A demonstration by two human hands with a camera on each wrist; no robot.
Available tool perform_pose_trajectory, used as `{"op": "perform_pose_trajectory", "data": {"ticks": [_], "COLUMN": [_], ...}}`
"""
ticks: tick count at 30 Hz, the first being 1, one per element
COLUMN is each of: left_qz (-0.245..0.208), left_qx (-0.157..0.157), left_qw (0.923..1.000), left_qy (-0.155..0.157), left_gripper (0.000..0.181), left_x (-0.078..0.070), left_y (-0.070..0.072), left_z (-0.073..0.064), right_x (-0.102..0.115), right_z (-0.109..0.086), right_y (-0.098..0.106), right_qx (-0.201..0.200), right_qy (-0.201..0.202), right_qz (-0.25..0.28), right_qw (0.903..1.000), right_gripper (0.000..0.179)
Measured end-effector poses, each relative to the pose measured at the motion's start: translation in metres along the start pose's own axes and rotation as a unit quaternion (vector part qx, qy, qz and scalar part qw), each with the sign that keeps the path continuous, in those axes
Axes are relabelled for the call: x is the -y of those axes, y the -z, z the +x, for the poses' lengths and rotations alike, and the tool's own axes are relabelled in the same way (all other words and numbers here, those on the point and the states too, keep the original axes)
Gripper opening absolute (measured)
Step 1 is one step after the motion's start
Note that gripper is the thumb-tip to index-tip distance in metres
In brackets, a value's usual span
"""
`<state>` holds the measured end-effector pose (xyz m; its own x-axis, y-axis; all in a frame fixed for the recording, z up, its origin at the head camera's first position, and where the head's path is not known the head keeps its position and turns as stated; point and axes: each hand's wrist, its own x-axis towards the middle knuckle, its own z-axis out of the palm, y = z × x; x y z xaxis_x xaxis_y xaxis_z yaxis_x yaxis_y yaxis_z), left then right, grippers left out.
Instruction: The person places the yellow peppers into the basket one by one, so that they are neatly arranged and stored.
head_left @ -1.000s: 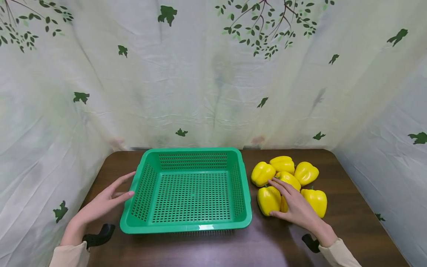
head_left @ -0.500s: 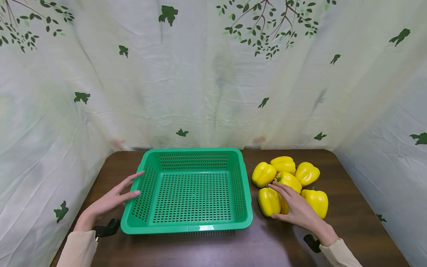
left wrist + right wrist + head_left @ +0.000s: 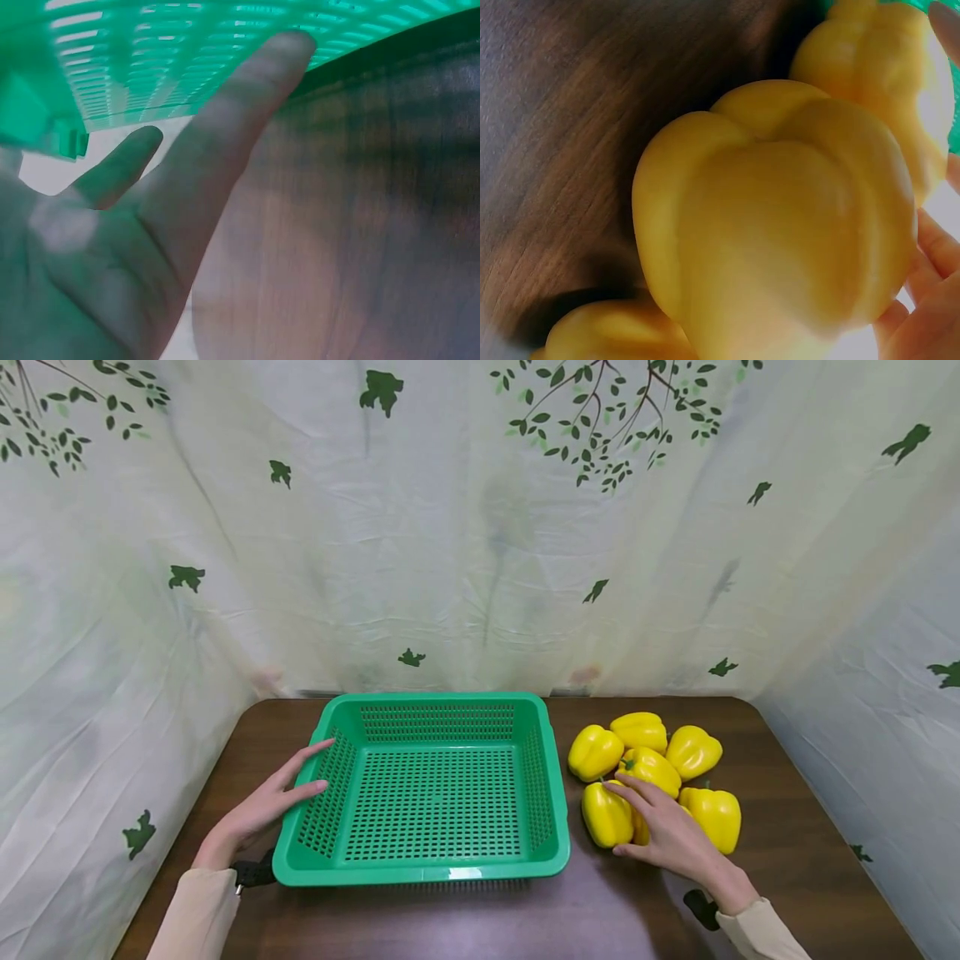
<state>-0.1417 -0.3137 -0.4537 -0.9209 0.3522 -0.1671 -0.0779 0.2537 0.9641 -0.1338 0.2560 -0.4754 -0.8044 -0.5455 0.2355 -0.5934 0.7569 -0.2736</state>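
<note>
Several yellow bell peppers lie clustered on the brown table. In the head view my right hand (image 3: 671,835) spans the right side of the front-left bell pepper (image 3: 606,814). One fingertip is at its top and the thumb is at its lower right side. The right wrist view has a large bell pepper (image 3: 772,217) filling its middle, with fingertips (image 3: 946,30) at the right edge. At the left rim of the green plastic basket (image 3: 420,872) is my left hand (image 3: 258,806), fingers extended and overlapping the rim. Fingers of this hand (image 3: 217,135) lie along its slotted outer wall (image 3: 176,45).
The basket's slotted floor (image 3: 435,802) shows bare. More bell peppers (image 3: 693,752) sit behind and right of my right hand. Brown table (image 3: 450,927) stretches in front of the basket. A leaf-patterned curtain (image 3: 450,543) hangs around the back and sides.
My left hand has moved right and slightly up, from beside the basket to its left rim. Right-hand fingertips have lowered slightly over the front-left bell pepper. Basket and peppers stay in place.
</note>
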Motion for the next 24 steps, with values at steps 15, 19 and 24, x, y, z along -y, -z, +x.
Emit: {"op": "perform_pose_trajectory", "data": {"ticks": [15,19,24], "left_qz": [0.085,0.093,0.076], "left_qx": [-0.027,-0.030,-0.028], "left_qw": [0.9958,0.9950,0.9964], "left_qy": [-0.021,-0.023,-0.023], "left_gripper": [0.064,0.064,0.064], "left_x": [0.005,0.005,0.005], "left_y": [-0.004,-0.004,-0.005], "left_z": [0.000,-0.001,-0.001], "right_x": [-0.002,-0.001,0.003], "right_z": [0.003,0.003,0.006], "right_y": [-0.004,-0.001,0.008], "right_qx": [-0.007,-0.021,-0.047], "right_qy": [-0.005,-0.007,0.001], "right_qz": [-0.008,0.005,0.031], "right_qw": [0.9999,0.9997,0.9984], "right_gripper": [0.082,0.082,0.082]}}
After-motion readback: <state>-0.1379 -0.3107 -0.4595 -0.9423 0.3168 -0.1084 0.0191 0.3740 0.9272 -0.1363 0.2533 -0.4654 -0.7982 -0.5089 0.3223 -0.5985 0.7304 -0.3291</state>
